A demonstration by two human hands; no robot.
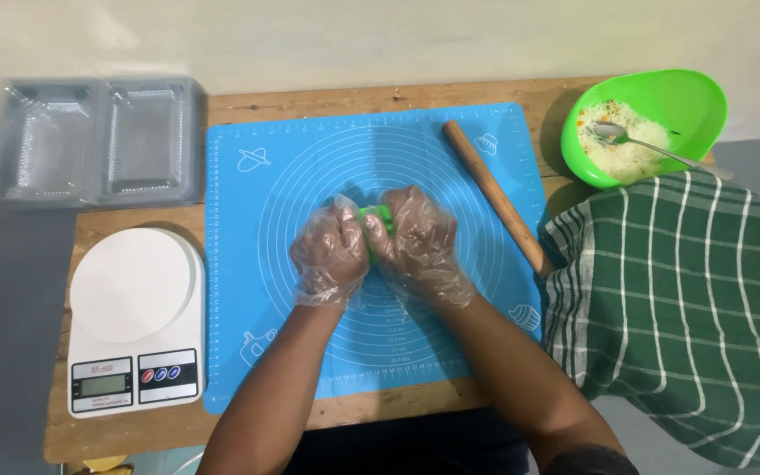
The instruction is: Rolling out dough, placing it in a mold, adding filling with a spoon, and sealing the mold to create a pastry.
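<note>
Sitting btw both grips (376,242): green dough (375,216)

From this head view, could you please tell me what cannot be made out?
- Green dough: mostly hidden between the gloved left hand and right hand.
- Rolling pin: near end under the green striped cloth.
- Scale display: too small.

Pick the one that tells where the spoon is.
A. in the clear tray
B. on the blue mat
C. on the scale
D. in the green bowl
D: the spoon rests in the green bowl at the table's far right corner, its scoop in the white filling and its handle sticking out over the rim.
</note>
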